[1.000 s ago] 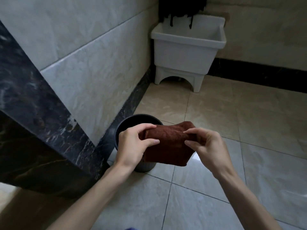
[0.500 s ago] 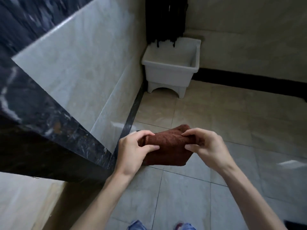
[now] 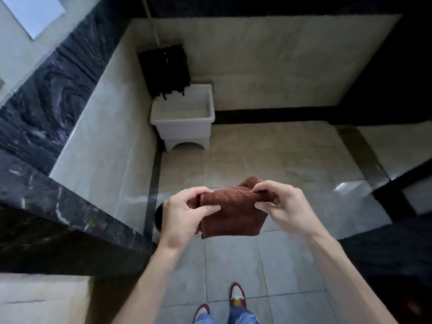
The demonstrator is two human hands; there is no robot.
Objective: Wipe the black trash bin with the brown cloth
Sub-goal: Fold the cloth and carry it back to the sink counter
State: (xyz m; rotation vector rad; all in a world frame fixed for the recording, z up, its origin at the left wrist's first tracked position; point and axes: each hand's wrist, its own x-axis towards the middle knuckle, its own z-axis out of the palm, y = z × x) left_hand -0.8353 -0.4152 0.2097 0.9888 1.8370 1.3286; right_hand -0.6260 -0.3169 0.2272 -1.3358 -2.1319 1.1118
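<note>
The cloth (image 3: 230, 212) is a brown terry square, folded thick, held in the air over the floor (image 3: 236, 265). The left hand (image 3: 184, 218) pinches its 9 o'clock edge and the right hand (image 3: 284, 206) its 3 o'clock edge, each grip clamped on it between thumb and fingers. The bin (image 3: 158, 216) shows only as a black sliver at 9 o'clock of the left hand, against the wall base.

Since the earlier frames the view has risen: the bin's open mouth is now hidden behind the left hand, and shoes (image 3: 237, 295) have come into view at 6 o'clock.

A white basin (image 3: 184, 127) stands at 12 o'clock with a black mop (image 3: 167, 71) above it. The dark marble counter (image 3: 58, 206) juts in at 9 o'clock.
</note>
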